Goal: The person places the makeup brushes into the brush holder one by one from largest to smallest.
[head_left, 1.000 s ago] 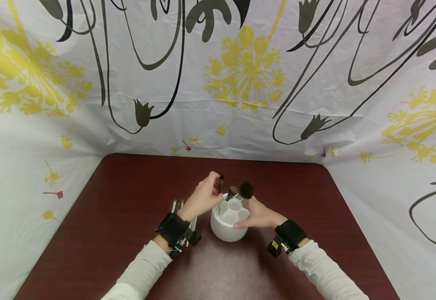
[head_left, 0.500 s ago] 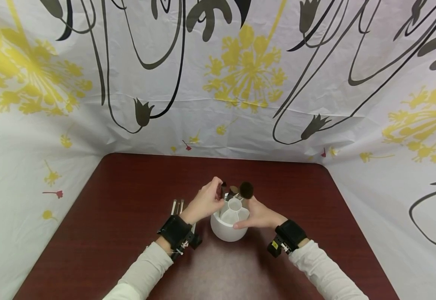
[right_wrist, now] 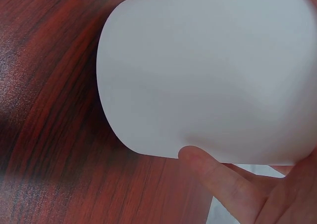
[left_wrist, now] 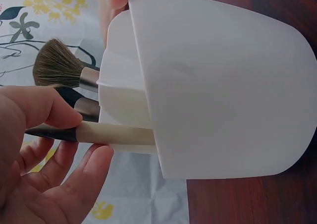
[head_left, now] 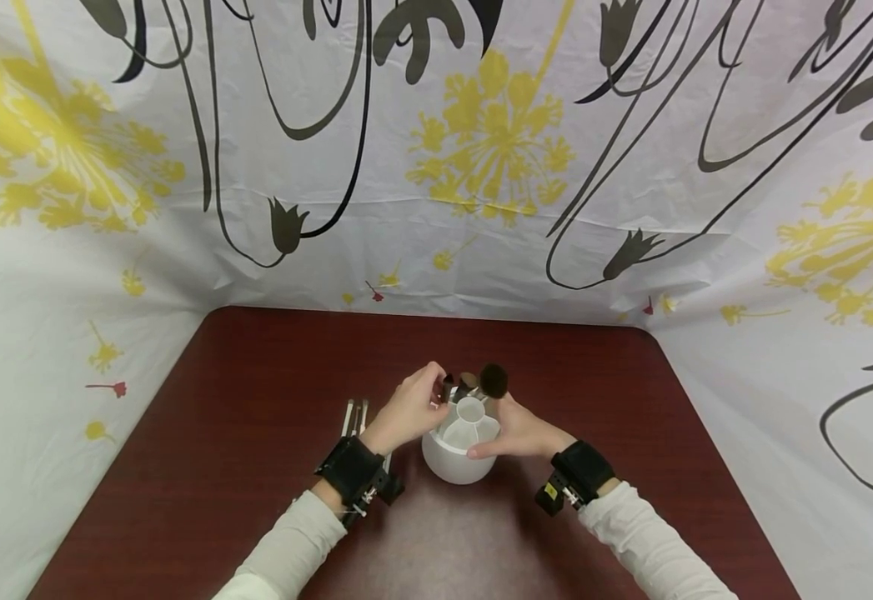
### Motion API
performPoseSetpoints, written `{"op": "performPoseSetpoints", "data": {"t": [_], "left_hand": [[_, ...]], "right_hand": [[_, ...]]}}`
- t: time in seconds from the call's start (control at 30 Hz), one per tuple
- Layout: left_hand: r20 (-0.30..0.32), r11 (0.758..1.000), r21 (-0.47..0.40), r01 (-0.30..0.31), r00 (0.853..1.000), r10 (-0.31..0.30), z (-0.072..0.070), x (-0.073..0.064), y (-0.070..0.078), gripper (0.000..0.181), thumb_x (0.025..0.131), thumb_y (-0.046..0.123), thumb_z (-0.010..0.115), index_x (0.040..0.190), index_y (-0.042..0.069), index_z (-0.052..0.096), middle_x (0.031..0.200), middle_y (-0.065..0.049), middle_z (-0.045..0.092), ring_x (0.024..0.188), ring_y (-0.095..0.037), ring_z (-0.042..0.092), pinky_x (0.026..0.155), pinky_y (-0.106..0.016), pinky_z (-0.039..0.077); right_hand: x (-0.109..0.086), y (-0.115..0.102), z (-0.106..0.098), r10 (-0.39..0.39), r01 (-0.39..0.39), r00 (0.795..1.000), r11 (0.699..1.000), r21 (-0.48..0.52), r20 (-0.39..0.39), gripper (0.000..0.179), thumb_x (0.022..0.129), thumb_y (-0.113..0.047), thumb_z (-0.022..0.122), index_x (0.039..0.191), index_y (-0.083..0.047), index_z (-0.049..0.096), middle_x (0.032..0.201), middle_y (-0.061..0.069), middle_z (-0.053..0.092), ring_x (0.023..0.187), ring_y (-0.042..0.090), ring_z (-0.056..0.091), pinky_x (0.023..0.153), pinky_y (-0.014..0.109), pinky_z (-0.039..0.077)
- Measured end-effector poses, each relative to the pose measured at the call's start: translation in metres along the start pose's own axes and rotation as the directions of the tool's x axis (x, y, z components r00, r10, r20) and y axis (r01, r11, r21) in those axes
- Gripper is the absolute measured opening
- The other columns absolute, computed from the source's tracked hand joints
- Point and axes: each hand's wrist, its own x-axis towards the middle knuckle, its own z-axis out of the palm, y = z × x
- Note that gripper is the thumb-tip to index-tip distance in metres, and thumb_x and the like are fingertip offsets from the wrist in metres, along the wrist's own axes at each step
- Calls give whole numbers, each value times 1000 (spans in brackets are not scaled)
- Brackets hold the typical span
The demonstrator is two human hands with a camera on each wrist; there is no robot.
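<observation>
A white round brush holder (head_left: 457,467) with divided compartments stands on the table. My left hand (head_left: 408,410) pinches a makeup brush (left_wrist: 116,134) between thumb and fingers. Its pale handle runs down behind the holder's front wall in the left wrist view, and its dark end lies at the fingers. Beside it, a fluffy makeup brush (head_left: 494,381) and a brown-tipped brush (head_left: 468,382) stand in rear compartments. My right hand (head_left: 522,429) grips the holder from the right, thumb at the front rim; in the right wrist view a fingertip (right_wrist: 193,154) presses its wall.
More pale-handled brushes (head_left: 348,418) lie on the dark red wooden table (head_left: 271,375) at the left, partly covered by my left wrist. A patterned white cloth (head_left: 376,208) hangs behind the table and along its sides.
My left hand has come down slightly and to the right, and the brush it pinches has sunk lower into the holder. My right hand keeps its place on the holder.
</observation>
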Motion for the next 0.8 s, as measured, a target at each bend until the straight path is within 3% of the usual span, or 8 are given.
{"op": "performPoseSetpoints", "data": {"t": [0.57, 0.8], "left_hand": [[5, 1000, -13, 8, 1000, -8, 6, -6, -3, 27, 75, 6, 65, 95, 11, 49, 88, 1, 53, 79, -13, 56, 64, -21, 46], [9, 998, -62, 5, 1000, -5, 2, -5, -5, 25, 75, 6, 65, 96, 6, 51, 88, -5, 56, 81, -17, 59, 67, -24, 48]], "right_hand": [[0, -1, 1, -34, 34, 999, 999, 30, -6, 99, 65, -38, 79, 141, -23, 19, 133, 5, 35, 118, 18, 39, 95, 42, 34], [-2, -4, -1, -4, 4, 1000, 1000, 18, 12, 97, 66, -38, 78, 138, -12, 19, 132, 13, 35, 116, 23, 41, 92, 43, 37]]}}
